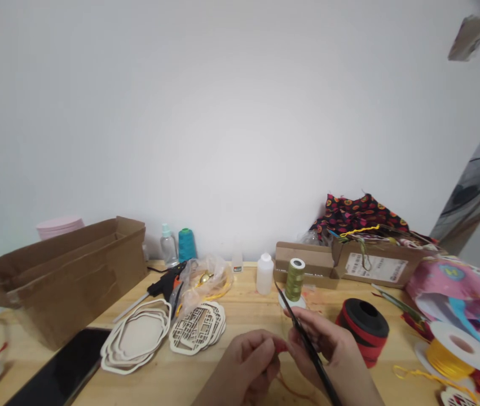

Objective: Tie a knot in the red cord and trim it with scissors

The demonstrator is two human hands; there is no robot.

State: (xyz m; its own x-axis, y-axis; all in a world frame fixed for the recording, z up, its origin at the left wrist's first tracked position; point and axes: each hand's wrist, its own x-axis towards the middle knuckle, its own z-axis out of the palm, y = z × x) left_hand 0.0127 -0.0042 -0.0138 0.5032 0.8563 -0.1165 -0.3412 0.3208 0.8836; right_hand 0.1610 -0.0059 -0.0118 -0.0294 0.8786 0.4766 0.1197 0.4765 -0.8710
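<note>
My left hand [251, 363] and my right hand [328, 349] meet low in the middle, over the wooden table [240, 316]. Between their fingertips they pinch a small red piece [281, 346], with thin orange-red thread [294, 390] trailing below it. A long black slim tool [307, 344], like scissors or tweezers, lies along my right hand and points up and left. Just beyond its tip stands a spool of olive-green thread [294, 279].
An open cardboard box [66, 276] sits at left, a dark phone [60, 369] before it. Wooden cut-out frames [138, 335] and lattice pieces [199, 327] lie centre-left beside a glue gun [166, 283]. A red-black ribbon roll [364, 324], yellow spool [455, 349], white bottle [264, 273] and cartons [375, 262] stand right.
</note>
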